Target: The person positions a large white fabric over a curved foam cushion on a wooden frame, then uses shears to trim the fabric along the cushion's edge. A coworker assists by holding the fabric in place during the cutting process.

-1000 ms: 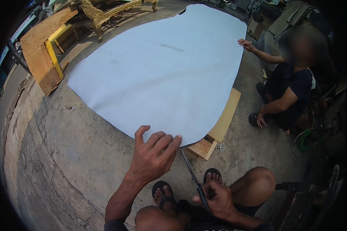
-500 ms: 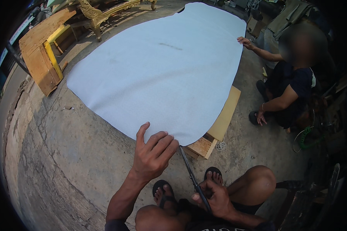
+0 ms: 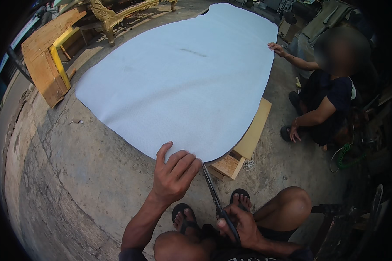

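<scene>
On my feed, pale lettering [image 3: 252, 259] on the wearer's dark clothing is cut off by the lower rim, so I can't get whole words from it. Marks on a pale panel [image 3: 21, 38] at the upper left are too small for me to read. The large white sheet [image 3: 170, 95] fills the middle of my view, a dark smudge [image 3: 194, 52] on its far half. Whatever carries it is mostly hidden; I see only a wooden box [image 3: 227, 166] and a yellowish board [image 3: 258, 128] sticking out past its near right edge.

I have the left hand [image 3: 175, 172] at the sheet's near edge, fingers bent over the top; its thumb is out of sight, so I can't tell whether it pinches or merely presses. The right hand [image 3: 245, 226] is closed round the handles of dark scissors [image 3: 218, 206], part of the grips covered by its fingers. Their blades point up to the edge just beside the left hand, where I lose the tips.

To the right, a co-worker [image 3: 329, 102], head blurred, touches the sheet's right edge with one hand [image 3: 277, 48].
</scene>
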Motion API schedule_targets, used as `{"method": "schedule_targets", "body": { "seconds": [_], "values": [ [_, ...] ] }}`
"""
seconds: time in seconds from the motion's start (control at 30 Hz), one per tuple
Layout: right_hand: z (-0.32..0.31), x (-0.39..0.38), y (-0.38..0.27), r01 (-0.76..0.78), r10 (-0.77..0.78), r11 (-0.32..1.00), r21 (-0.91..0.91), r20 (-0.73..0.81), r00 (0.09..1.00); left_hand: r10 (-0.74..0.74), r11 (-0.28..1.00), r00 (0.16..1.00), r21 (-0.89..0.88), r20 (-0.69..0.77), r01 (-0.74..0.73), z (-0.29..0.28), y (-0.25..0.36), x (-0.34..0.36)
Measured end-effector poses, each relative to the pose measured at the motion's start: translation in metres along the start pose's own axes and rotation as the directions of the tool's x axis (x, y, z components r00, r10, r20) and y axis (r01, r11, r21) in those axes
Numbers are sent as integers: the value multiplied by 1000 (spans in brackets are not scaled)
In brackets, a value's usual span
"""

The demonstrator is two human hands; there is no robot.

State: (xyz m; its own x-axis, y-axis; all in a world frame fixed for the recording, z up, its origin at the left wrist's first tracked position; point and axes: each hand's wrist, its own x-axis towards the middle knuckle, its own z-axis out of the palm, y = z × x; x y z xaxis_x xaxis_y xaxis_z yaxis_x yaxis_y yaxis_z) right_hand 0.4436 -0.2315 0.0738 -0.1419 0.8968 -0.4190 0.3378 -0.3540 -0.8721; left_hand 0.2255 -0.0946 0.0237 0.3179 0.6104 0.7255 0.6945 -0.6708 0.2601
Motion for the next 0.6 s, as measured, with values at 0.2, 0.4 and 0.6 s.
{"method": "schedule_targets", "body": {
  "seconds": [0.2,0.4,0.6],
  "values": [
    [2,5,-3,41,-44,996,-85,-33,998,33,999,999,29,-27,-32,0,0,-2],
    [5,3,-13,72,-80,984,-163,-46,996,63,996,996,62,-64,-59,3,-1,-5],
    [2,8,-27,-87,88,995,-40,15,996,86,994,993,70,-79,-81,5,-3,-7]
  ]
}}
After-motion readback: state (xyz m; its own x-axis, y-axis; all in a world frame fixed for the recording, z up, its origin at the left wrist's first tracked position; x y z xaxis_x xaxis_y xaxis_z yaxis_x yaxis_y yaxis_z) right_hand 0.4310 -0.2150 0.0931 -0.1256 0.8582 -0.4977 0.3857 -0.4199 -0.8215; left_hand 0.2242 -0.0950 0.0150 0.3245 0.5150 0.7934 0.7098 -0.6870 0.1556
